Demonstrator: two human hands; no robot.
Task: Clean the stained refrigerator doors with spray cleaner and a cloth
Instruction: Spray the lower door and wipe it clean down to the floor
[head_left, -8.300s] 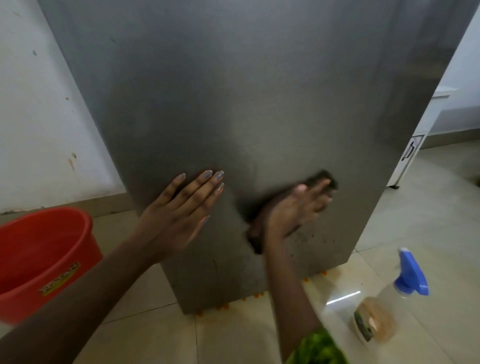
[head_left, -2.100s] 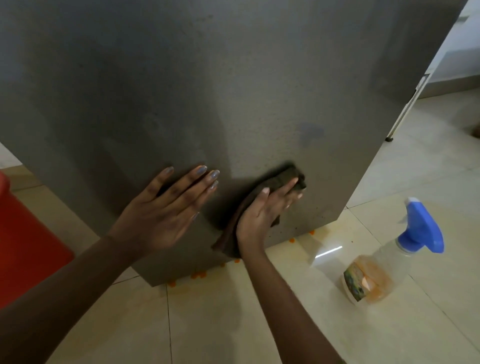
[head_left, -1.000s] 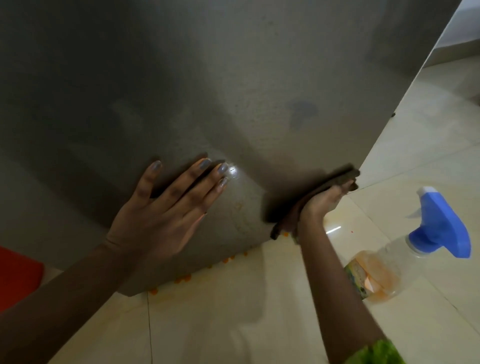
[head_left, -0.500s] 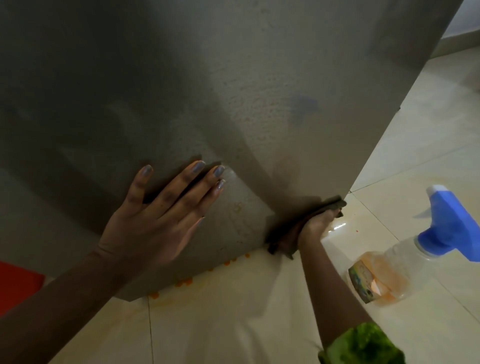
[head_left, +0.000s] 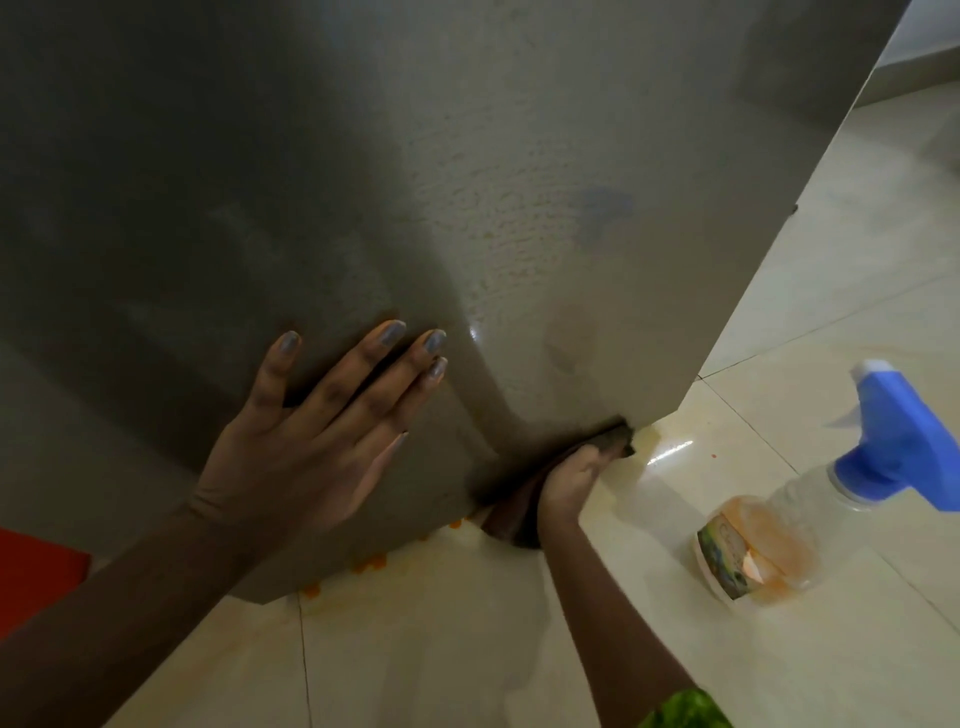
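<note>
Grey metal refrigerator door (head_left: 467, 182): fills most of the view. Its top and left side are cut off, and only the bottom edge and lower right corner show.
Right hand (head_left: 569, 483): its fingers curl over the brown cloth (head_left: 511, 512) and grip it against the door's bottom edge, near the lower right corner. The fingertips are largely hidden.
Left hand (head_left: 311, 441): open, with palm and straight fingers flat on the door above its bottom edge, left of the cloth.
Red object (head_left: 31, 571): a sliver at the left, too cut off to identify.
Spray bottle (head_left: 769, 540): clear plastic holding orange-tinted liquid, with a blue trigger head (head_left: 904, 447) clipped at the right. It is on the floor beside the door's lower right corner, apart from both hands. The label is too blurred to read.
Door finish: dull and speckled with fine droplets, with a bluish smudge (head_left: 605, 202) toward the right edge.
Floor (head_left: 467, 649): glossy cream tiles with thin grout lines. Orange spots (head_left: 369, 561) lie below the door's bottom edge.
Sleeve (head_left: 685, 712): green fabric, cut off at the bottom.
</note>
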